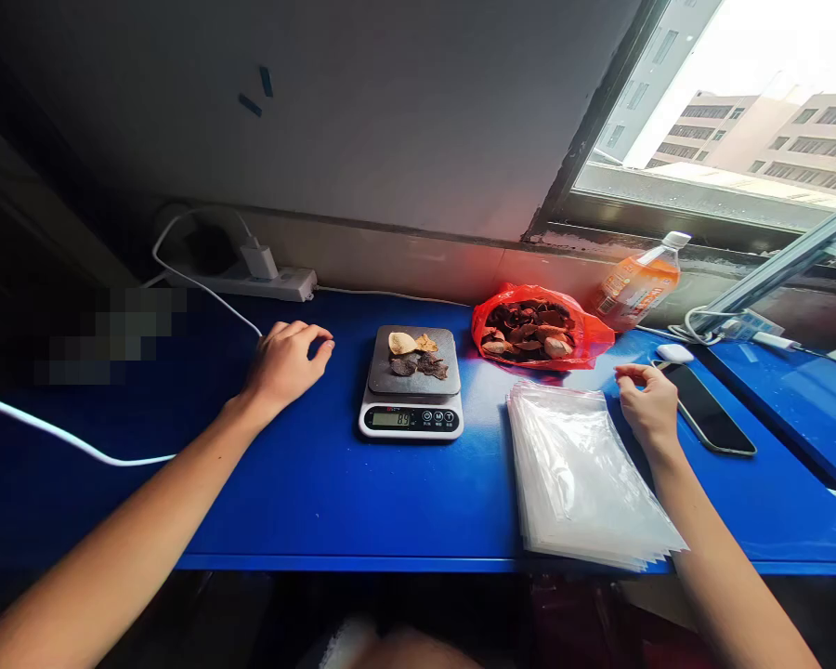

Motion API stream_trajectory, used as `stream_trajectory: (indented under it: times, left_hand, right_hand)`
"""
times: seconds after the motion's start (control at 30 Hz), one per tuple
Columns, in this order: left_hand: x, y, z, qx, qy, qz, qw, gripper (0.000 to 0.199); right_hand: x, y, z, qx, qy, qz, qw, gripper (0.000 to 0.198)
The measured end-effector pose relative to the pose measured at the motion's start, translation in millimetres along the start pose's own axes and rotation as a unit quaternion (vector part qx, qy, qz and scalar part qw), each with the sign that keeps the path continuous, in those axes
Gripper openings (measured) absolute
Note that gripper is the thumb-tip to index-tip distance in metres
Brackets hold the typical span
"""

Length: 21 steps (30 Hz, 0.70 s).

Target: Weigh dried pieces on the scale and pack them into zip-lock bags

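Observation:
My left hand (289, 367) rests on the blue table left of a digital kitchen scale (372, 423). Its fingers are loosely bent, with a small gap between thumb and forefinger and nothing held. A few dried slices (404, 365), pale and dark brown, lie on the scale's metal plate, and digits show on the display. My right hand (646, 404), fingers curled in and seemingly holding nothing, sits at the right side of a stack of clear plastic bags (578, 474). Behind the stack, a red plastic bag (592, 339) lies open, filled with brown dried pieces (529, 334).
Right of my right hand lie a smartphone (714, 409) and a white earbud case (674, 353). An orange-labelled bottle (637, 283) leans by the window. A power strip (289, 283) with a plugged charger runs along the wall, its white cable (205, 293) reaching toward my left hand.

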<state>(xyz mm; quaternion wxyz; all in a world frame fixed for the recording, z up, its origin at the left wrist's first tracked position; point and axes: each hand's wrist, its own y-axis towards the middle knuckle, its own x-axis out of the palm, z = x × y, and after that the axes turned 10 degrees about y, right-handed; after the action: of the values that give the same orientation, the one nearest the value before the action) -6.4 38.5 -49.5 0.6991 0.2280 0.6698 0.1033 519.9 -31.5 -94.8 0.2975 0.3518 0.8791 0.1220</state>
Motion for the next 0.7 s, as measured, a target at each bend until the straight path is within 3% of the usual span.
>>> stream_trajectory:
  times: [0.27, 0.7]
  left_hand:
    - [-5.4, -15.8, 23.5, 0.086, -0.096, -0.051, 0.99, 0.028]
    - [-10.3, -16.1, 23.6, 0.075, -0.097, -0.095, 0.988, 0.031]
  right_hand:
    - [-6.3, -6.8, -7.6, -0.029, -0.019, -0.032, 0.999, 0.019]
    - [-7.0, -8.6, -14.6, -0.055, -0.025, -0.035, 0.998, 0.019]
